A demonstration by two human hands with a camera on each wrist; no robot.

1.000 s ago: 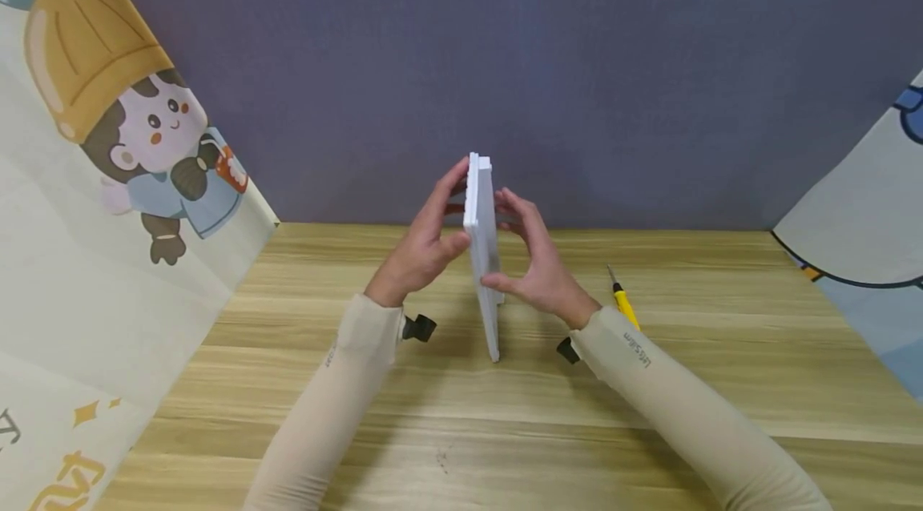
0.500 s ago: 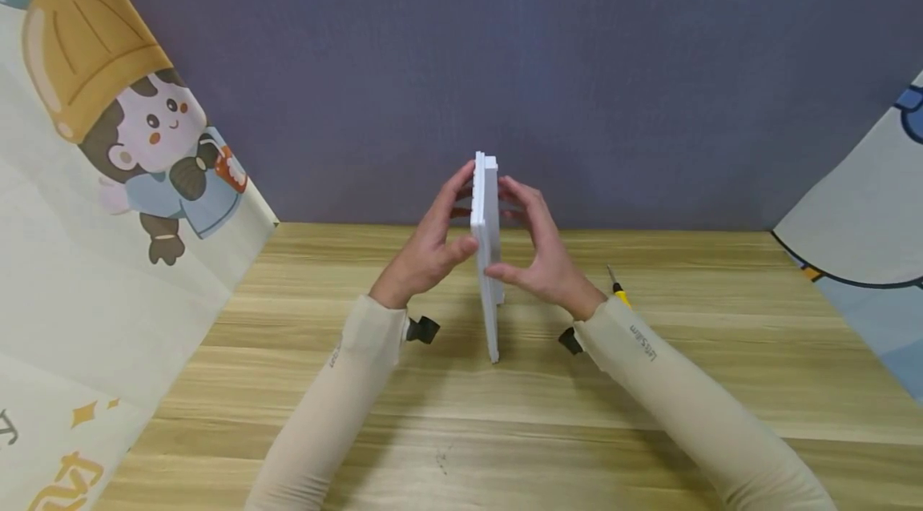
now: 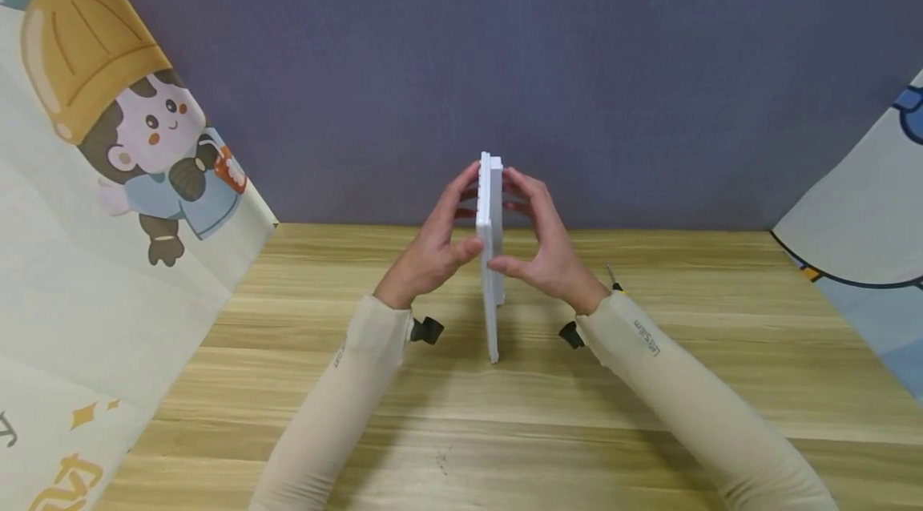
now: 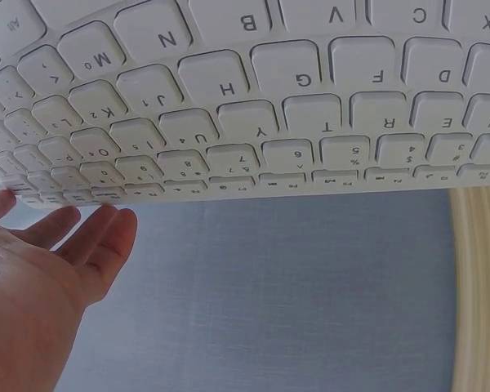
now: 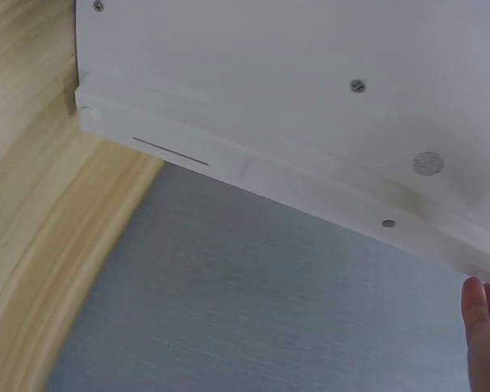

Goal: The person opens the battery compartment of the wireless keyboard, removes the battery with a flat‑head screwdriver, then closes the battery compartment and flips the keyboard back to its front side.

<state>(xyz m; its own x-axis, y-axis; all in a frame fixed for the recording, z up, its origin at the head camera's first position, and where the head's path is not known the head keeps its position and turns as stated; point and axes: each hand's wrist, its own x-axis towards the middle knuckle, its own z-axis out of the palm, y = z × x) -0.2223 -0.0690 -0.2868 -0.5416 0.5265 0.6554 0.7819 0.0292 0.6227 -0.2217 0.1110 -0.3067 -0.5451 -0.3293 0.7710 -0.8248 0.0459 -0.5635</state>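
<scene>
A white keyboard (image 3: 490, 279) stands upright on its short end on the wooden table, seen edge-on in the head view. My left hand (image 3: 430, 251) is at its key side, thumb near the front edge and fingers towards the far one. Letter keys fill the left wrist view, with fingertips (image 4: 118, 224) right at the function-key edge. On the back side, my right hand (image 3: 551, 255) touches the keyboard with relaxed, spread fingers. Screws and a round label show on the keyboard's back (image 5: 269, 82) in the right wrist view.
A screwdriver (image 3: 612, 279) lies to the right, its handle mostly hidden behind the right sleeve. Behind the wooden table (image 3: 447, 415) rises a grey-blue panel (image 3: 461, 54). Cartoon-printed panels (image 3: 137, 126) flank both sides.
The keyboard's top has shifted slightly right and stands straighter. Both hands have moved right a little, and my right fingers have come up closer against its back. The sleeve now covers more of the screwdriver.
</scene>
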